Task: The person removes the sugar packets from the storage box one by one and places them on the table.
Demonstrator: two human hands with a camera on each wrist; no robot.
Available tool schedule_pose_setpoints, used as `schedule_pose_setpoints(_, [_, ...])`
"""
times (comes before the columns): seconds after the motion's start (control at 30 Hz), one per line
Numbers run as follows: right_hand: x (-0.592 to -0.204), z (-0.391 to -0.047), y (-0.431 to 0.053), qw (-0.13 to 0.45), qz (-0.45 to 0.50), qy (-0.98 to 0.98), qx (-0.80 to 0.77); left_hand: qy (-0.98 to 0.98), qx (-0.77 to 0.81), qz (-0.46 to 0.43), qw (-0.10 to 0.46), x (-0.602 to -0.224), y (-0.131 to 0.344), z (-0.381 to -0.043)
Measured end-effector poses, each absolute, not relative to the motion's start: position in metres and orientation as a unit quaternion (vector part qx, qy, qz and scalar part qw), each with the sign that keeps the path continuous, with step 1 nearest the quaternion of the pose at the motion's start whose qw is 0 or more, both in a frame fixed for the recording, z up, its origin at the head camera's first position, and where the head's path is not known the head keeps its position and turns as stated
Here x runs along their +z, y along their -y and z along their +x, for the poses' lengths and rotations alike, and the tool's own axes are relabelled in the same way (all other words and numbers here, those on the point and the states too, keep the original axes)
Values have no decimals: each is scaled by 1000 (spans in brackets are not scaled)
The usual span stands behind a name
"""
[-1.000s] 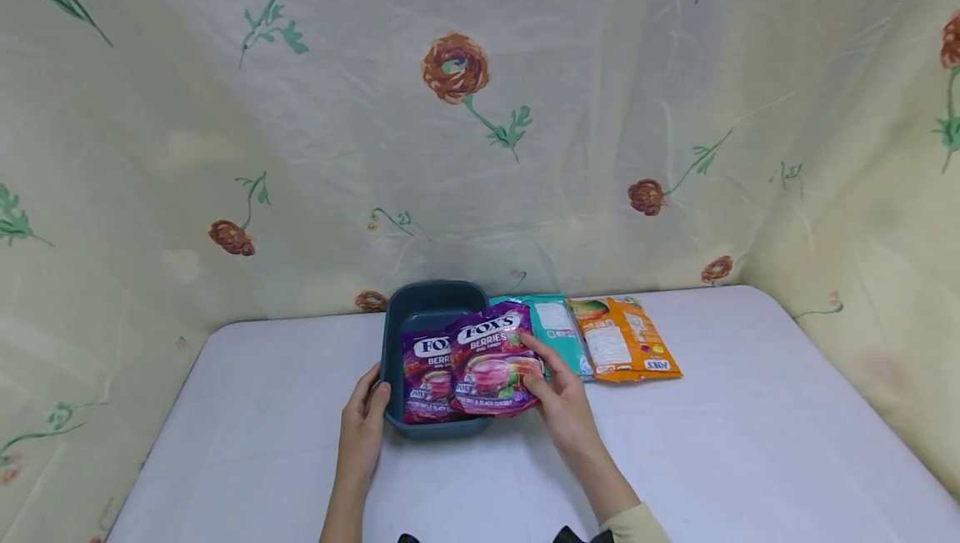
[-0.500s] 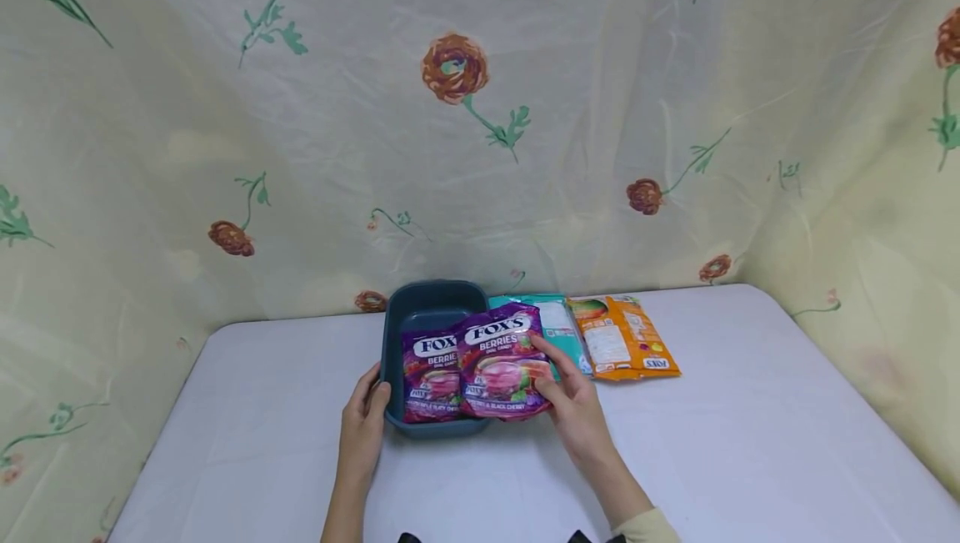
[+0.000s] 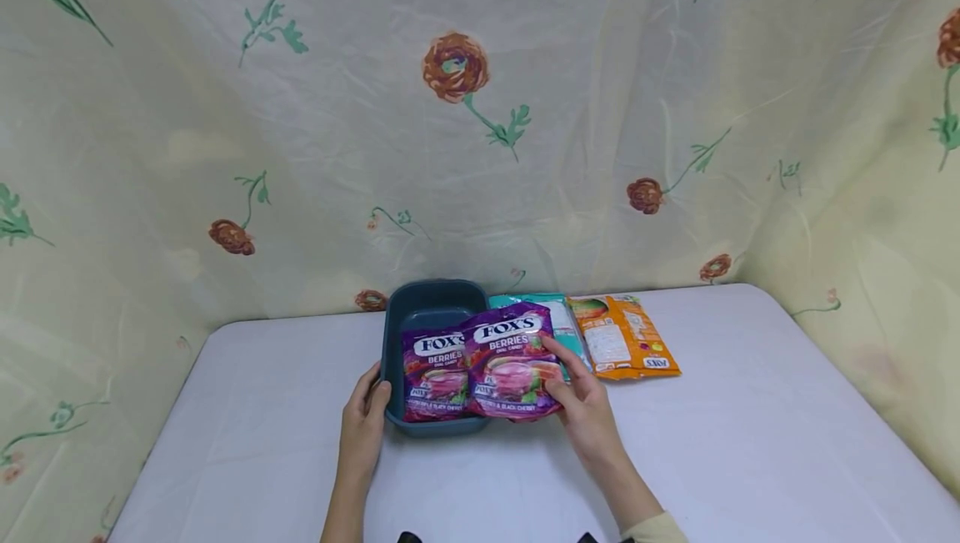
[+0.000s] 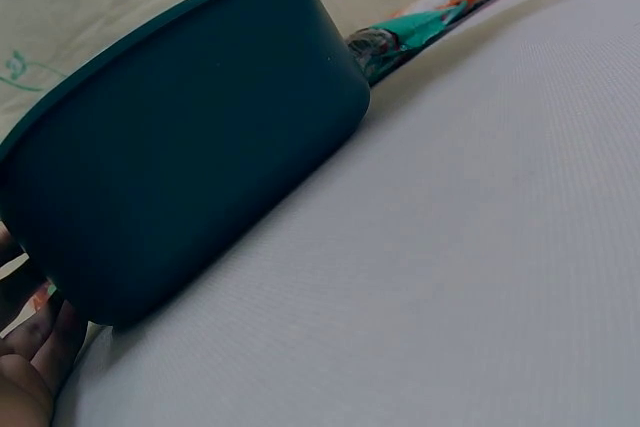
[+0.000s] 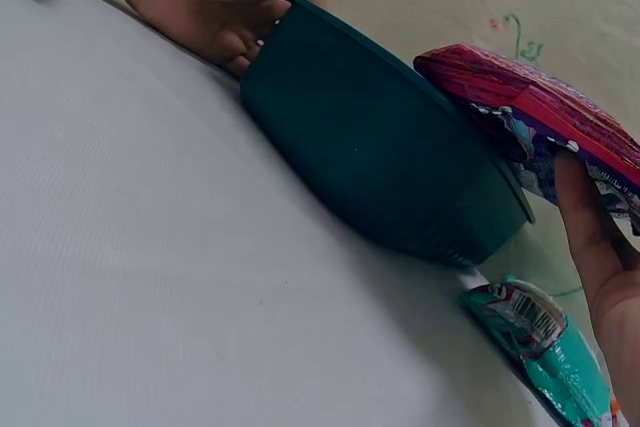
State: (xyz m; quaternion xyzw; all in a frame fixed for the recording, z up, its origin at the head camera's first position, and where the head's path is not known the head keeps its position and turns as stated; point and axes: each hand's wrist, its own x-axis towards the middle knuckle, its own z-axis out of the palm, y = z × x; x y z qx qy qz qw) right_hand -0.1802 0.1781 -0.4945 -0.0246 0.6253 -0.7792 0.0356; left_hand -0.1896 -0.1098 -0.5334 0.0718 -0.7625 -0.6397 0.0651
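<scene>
My right hand (image 3: 588,409) pinches a purple FOX'S Berries candy bag (image 3: 513,372) by its right side, thumb on the front. That bag hangs tilted over the right rim of a dark teal plastic tub (image 3: 393,334). Inside the tub lies another purple candy bag (image 3: 433,372), partly covered by the held one. My left hand (image 3: 363,422) grips the tub's left side, thumb by the rim. In the right wrist view, the left hand's fingers (image 5: 235,42) curl against the tub's end wall, while the held bag (image 5: 540,112) sits above the rim.
Right of the tub, a teal candy bag (image 3: 573,343) lies partly behind the held bag. Beside it is an orange candy bag (image 3: 626,339), back side up. The white-covered table (image 3: 735,426) ends at a flowered cloth backdrop (image 3: 555,193).
My right hand has shifted the purple candy bag slightly right, uncovering more of the bag in the tub. The left hand and tub stay in place.
</scene>
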Motion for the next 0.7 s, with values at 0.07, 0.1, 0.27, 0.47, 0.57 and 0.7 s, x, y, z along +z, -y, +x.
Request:
schedule_pose_setpoints(0.07, [-495,-180,-179,32,-23,-626,-779,762,-640,71,65,-533,110,-189])
schedule_pose_setpoints(0.1, [-496,-180,-180,31,-22,-626,-779,763,-640,71,65,-533,110,-189])
schedule_pose_setpoints(0.27, [-498,-179,-185,24,-19,-623,-782,765,-637,71,62,-533,110,-189])
schedule_pose_setpoints(0.47, [-499,-177,-191,24,-15,-616,-788,765,-637,71,63,-532,110,-189])
schedule_pose_setpoints(0.57, [-500,-177,-193,23,-14,-614,-789,766,-635,71,63,-532,110,-189])
schedule_pose_setpoints(0.7, [-500,-176,-194,24,-13,-611,-791,767,-634,72,62,-533,110,-189])
